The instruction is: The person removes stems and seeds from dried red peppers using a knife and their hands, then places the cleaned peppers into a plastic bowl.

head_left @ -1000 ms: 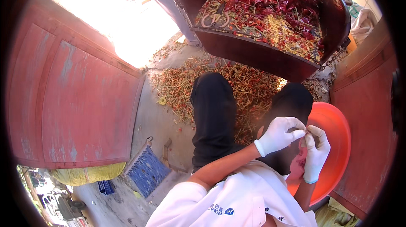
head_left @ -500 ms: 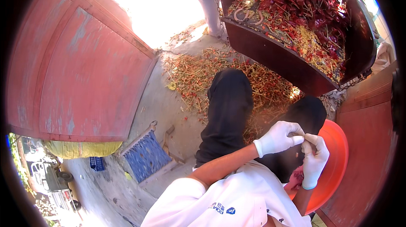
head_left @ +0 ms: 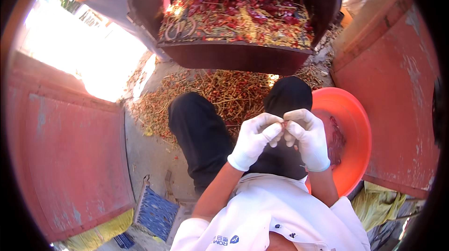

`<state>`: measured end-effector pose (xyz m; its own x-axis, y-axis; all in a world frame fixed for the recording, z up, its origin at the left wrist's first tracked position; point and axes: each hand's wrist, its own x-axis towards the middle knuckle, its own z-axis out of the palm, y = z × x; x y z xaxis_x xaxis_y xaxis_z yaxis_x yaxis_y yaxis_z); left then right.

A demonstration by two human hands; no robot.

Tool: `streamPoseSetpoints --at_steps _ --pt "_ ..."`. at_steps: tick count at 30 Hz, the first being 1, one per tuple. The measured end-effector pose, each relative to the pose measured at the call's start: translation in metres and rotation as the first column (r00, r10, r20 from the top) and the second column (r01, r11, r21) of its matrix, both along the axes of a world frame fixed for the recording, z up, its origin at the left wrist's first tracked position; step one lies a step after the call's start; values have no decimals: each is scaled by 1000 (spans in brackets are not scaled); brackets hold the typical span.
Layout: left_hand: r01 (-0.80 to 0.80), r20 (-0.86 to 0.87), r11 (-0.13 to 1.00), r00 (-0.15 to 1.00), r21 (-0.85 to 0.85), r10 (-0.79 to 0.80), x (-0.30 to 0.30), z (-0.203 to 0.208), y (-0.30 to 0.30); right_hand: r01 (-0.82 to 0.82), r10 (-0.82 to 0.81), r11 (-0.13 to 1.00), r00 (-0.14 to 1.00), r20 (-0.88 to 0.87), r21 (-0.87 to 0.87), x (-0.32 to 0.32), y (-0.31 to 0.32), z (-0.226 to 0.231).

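Both gloved hands are pinching one small red chili (head_left: 282,124) between them, left hand (head_left: 253,139) and right hand (head_left: 306,137) fingers closing on it, just left of the orange basin (head_left: 356,124), both equally near

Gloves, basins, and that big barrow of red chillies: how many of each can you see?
White gloves: 2, left hand and right hand, pinching one small red chilli between them
Orange basins: 1
Dark barrows heaped with chillies: 1
Total: 4, not counting the chilli
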<state>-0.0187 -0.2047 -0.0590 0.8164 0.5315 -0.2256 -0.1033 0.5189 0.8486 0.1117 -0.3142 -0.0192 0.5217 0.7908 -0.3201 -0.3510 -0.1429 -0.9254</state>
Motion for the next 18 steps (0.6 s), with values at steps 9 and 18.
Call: streamPoseSetpoints --at_steps 9,18 --pt "-40 -114 802 984 596 134 8 11 -5 11 -11 1000 998 -63 7 5 -6 -1" --pt "-116 -9 404 955 907 295 7 15 -5 -35 35 999 998 58 0 3 -3 0"
